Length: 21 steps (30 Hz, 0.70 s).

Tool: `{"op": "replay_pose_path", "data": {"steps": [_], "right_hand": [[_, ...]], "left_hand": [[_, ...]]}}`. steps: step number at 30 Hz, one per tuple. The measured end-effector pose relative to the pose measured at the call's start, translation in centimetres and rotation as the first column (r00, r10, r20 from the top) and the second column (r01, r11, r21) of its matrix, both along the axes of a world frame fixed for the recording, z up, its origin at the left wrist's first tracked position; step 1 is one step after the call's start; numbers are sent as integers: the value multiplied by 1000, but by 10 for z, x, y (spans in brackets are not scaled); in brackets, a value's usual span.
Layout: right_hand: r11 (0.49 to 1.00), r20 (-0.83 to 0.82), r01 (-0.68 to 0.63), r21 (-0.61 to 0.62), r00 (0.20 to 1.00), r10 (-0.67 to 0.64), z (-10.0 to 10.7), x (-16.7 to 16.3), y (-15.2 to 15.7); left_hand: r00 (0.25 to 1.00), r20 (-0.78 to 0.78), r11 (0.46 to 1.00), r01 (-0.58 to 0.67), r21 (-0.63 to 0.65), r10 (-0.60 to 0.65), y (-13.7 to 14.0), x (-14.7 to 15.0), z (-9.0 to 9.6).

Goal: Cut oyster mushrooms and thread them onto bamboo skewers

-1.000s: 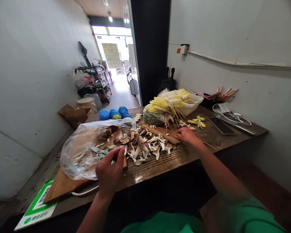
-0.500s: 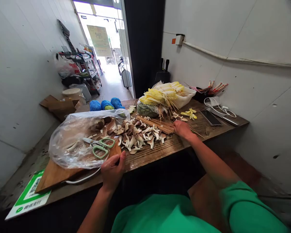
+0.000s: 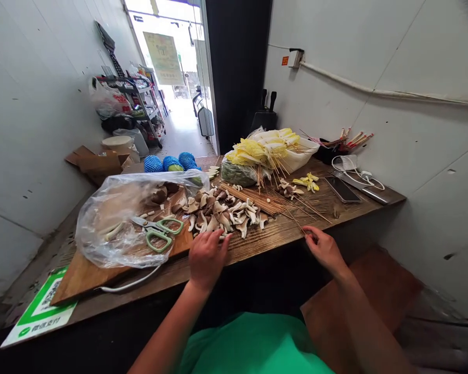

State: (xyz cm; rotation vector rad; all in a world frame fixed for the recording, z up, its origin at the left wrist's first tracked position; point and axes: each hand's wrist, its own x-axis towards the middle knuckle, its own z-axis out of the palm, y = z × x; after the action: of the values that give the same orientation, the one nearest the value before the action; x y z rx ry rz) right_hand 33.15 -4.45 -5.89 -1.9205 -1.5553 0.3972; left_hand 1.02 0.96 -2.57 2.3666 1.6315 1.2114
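A thin wooden skewer [image 3: 295, 220] is pinched in the fingertips of my right hand [image 3: 324, 249], its far end pointing to the bundle of bare skewers [image 3: 257, 198]. My left hand [image 3: 207, 258] is at the near edge of a heap of torn oyster mushrooms [image 3: 218, 208], thumb apart from the fingers. Its fingertips meet the mushrooms and are partly hidden. Beyond the bundle, mushrooms threaded on skewers [image 3: 289, 189] lie on the wooden table [image 3: 253, 244].
At left, scissors [image 3: 158, 231] rest on a clear plastic bag [image 3: 101, 223] over a cutting board [image 3: 81, 283]. Skewered yellow cabbage leaves [image 3: 257, 150] are piled at the back. A phone [image 3: 342, 189], a knife [image 3: 370, 194] and a white cable [image 3: 337, 165] lie on the right.
My right hand has drawn back from the skewer bundle toward the table's front edge with a skewer. My left hand has moved right and forward to the mushrooms, its thumb now apart.
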Motion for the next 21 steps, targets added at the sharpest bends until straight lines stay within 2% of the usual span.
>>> {"op": "replay_pose_path", "data": {"steps": [2,4,7,9,12,14,16,18,19,21], "right_hand": [[999,43,41,3,998,-41,5,-5,9],[999,8,33,4,999,-33,11,-5,16],[1000,-249,0,0,968,0,15,-4,9],[999,-497,-5,-39,868,-15,13,-7,-5],[990,-797,-122,-69,603,19,10,-25,-30],[969,-885,-246,-38,459,81,9,-47,-44],[940,-912,-342,3,384,143,8,-72,-54],[917,-913,-397,40,357,195,7,-96,-61],[905,-907,-424,43,362,213,5,-106,-64],[882,-871,-471,29,421,253,1,-121,-69]], "left_hand": [[992,-119,999,-40,-6,39,9,14,3],[975,-205,995,-95,-13,90,16,23,5],[979,-167,991,-125,-38,117,20,25,7],[994,-14,990,-107,-87,106,19,22,10],[947,295,971,-59,-232,128,15,18,17],[833,527,920,58,-388,169,13,14,23],[638,728,812,271,-517,251,9,8,26],[455,810,707,429,-563,369,5,-1,26],[393,820,686,457,-567,416,2,-5,25],[320,826,684,462,-564,465,-4,-15,22]]}}
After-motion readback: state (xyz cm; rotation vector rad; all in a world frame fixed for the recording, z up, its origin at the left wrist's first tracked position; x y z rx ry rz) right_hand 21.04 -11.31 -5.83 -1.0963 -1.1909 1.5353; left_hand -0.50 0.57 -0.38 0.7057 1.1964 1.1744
